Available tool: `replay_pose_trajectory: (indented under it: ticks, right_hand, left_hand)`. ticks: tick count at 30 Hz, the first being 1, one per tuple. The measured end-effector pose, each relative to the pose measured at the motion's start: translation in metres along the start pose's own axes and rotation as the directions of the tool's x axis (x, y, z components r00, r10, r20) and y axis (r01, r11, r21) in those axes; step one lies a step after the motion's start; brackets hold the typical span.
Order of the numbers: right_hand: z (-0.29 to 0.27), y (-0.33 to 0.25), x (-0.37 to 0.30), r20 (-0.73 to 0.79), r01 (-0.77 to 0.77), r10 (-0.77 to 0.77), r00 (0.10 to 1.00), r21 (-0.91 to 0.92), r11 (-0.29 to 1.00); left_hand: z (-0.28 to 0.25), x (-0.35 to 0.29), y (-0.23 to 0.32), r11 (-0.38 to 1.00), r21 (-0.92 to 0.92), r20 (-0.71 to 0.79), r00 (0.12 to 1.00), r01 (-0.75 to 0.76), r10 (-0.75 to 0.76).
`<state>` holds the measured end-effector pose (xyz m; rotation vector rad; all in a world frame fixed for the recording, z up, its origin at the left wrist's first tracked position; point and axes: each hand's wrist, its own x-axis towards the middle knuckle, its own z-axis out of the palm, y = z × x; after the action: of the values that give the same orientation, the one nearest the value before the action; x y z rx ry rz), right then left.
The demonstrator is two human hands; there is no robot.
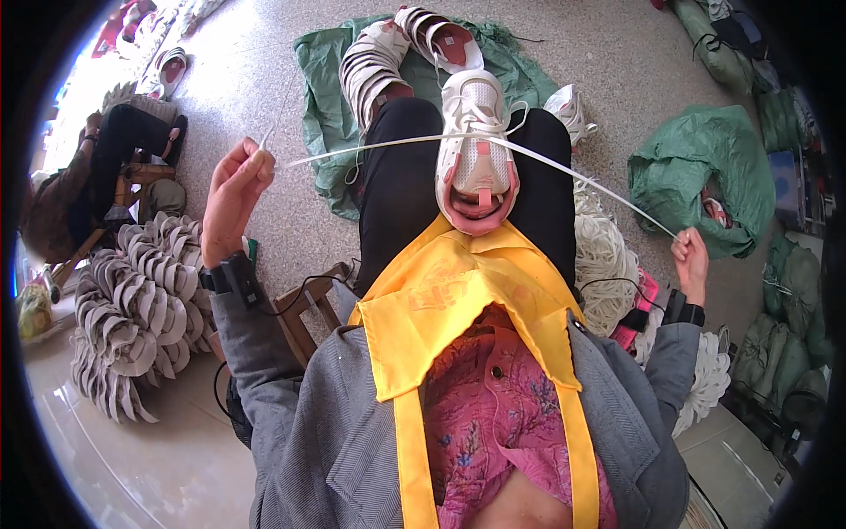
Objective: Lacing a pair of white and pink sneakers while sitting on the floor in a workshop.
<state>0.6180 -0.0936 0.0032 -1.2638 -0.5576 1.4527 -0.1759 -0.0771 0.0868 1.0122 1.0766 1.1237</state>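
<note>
A white and pink sneaker (477,159) rests between my thighs, its ankle opening toward me. A long white shoelace (577,167) runs across it, stretched out to both sides, and more lace lies loosely looped over the shoe's front. Far out to the left, my left hand (236,196) pinches one end of the lace, with a short piece sticking up above the fingertips. On the right, lower down, my right hand (692,260) has the other end between thumb and fingers.
Stacked shoe uppers (374,70) lie on a green sheet (319,97) ahead. Left are piled grey-white shoe pieces (132,309) and a seated person (132,145). Bundled white laces (604,256) lie right of my legs, near a green sack (701,167). My apron (458,282) is yellow.
</note>
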Motion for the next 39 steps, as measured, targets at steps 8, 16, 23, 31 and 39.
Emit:
replay_pose_trajectory:
  ticks: [8,16,23,31,39]
  right_hand:
    - [-0.060,0.009,0.007,-0.247,0.007,-0.010,0.969,-0.014,1.000]
    - [0.152,0.023,0.005,0.189,0.054,0.128,0.974,-0.733,0.678]
    - [0.298,0.053,0.003,0.494,0.335,-0.036,0.869,-0.533,0.777]
    - [0.342,0.067,0.001,0.514,0.413,-0.032,0.857,-0.650,0.638]
    - [0.346,0.064,0.005,0.505,0.450,-0.039,0.862,-0.729,0.516]
  left_hand:
    - [0.020,0.005,-0.002,0.867,0.489,-0.022,0.995,0.096,-0.097]
    - [0.125,0.056,-0.032,0.579,0.745,0.172,0.934,-0.331,0.313]
    - [0.173,0.090,-0.059,0.306,0.789,0.338,0.792,-0.533,0.509]
    - [0.177,0.097,-0.066,0.458,0.711,0.351,0.834,-0.534,0.427]
    - [0.162,0.113,-0.064,0.705,0.462,0.557,0.794,-0.539,0.241]
